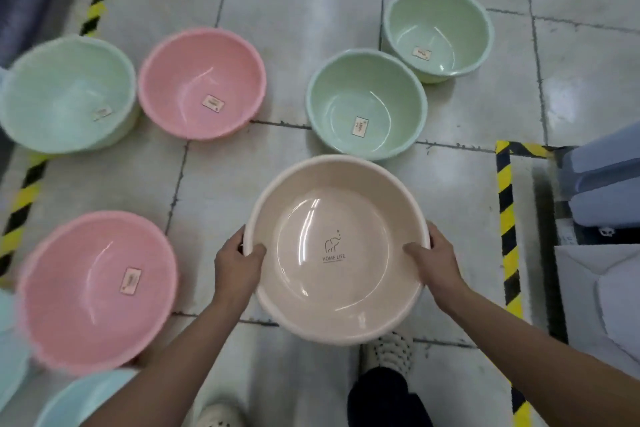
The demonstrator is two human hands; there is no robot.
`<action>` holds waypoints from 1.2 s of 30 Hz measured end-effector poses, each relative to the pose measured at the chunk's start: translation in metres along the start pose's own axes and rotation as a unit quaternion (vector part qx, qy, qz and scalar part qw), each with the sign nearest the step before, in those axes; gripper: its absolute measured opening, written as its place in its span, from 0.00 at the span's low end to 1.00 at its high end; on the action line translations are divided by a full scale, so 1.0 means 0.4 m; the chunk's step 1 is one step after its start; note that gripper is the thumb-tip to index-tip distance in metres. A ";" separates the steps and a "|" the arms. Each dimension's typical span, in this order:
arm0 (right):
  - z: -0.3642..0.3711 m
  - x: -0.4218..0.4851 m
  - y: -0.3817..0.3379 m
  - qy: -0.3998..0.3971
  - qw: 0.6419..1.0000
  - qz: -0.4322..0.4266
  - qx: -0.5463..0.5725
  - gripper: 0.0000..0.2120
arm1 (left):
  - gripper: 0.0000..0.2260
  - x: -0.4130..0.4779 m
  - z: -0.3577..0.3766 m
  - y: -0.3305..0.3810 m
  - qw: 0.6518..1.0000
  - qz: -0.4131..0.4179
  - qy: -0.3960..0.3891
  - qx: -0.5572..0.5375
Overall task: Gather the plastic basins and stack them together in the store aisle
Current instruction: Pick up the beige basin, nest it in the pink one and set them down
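I hold a beige basin point(337, 246) with an elephant logo above the floor, my left hand point(237, 263) gripping its left rim and my right hand point(434, 262) its right rim. On the tiles lie two pink basins, one near left point(97, 291) and one farther back point(202, 83). Green basins sit at far left point(67, 94), at center right point(367, 104) and at the back right point(438, 31). Pale blue basins point(79, 399) peek in at the bottom left corner.
Yellow-black hazard tape point(507, 229) marks the floor at right and along the left edge point(20, 204). Blue-grey stacked goods point(602, 191) and a grey package point(595, 295) stand at right. My shoes point(391, 352) are below the beige basin.
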State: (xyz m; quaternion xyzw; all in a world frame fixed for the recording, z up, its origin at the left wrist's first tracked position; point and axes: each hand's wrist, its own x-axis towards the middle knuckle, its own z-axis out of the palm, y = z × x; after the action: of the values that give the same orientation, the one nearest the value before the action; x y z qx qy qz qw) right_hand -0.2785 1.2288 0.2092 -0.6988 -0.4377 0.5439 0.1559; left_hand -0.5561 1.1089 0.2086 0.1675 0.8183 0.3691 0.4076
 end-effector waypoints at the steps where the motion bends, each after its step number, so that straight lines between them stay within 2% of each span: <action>1: 0.054 -0.030 -0.020 -0.022 1.000 -0.005 -0.011 0.23 | 0.14 -0.009 -0.069 -0.024 1.000 -0.010 0.018 -0.001; 9: 0.494 -0.263 -0.100 -0.183 0.975 -0.058 -0.111 0.25 | 0.14 -0.133 -0.541 -0.299 0.978 -0.101 0.171 -0.069; 16: 0.823 -0.438 -0.059 -0.288 0.927 -0.098 -0.220 0.27 | 0.14 -0.291 -0.769 -0.581 0.934 -0.192 0.282 -0.102; 19: 0.943 -0.515 -0.026 -0.335 0.897 -0.120 -0.262 0.27 | 0.14 -0.362 -0.825 -0.701 0.909 -0.230 0.328 -0.117; 24: 1.099 -0.624 0.061 -0.393 0.834 -0.161 -0.352 0.32 | 0.14 -0.492 -0.854 -0.874 0.863 -0.288 0.379 -0.170; 29: 1.215 -0.697 0.155 -0.425 0.773 -0.204 -0.424 0.33 | 0.15 -0.573 -0.864 -1.025 0.844 -0.315 0.390 -0.191; 33: 1.288 -0.707 0.260 -0.404 0.734 -0.247 -0.488 0.25 | 0.18 -0.579 -0.870 -1.129 0.829 -0.337 0.391 -0.217; 36: 1.328 -0.686 0.334 -0.379 0.729 -0.266 -0.504 0.20 | 0.17 -0.560 -0.862 -1.200 0.830 -0.345 0.380 -0.217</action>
State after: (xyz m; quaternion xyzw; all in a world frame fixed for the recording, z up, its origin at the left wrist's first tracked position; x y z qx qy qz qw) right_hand -0.7024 0.8012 0.0964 -0.2658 -0.8379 0.3998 -0.2597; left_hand -0.6789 0.4965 0.1110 -0.3719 0.8119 0.4073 0.1912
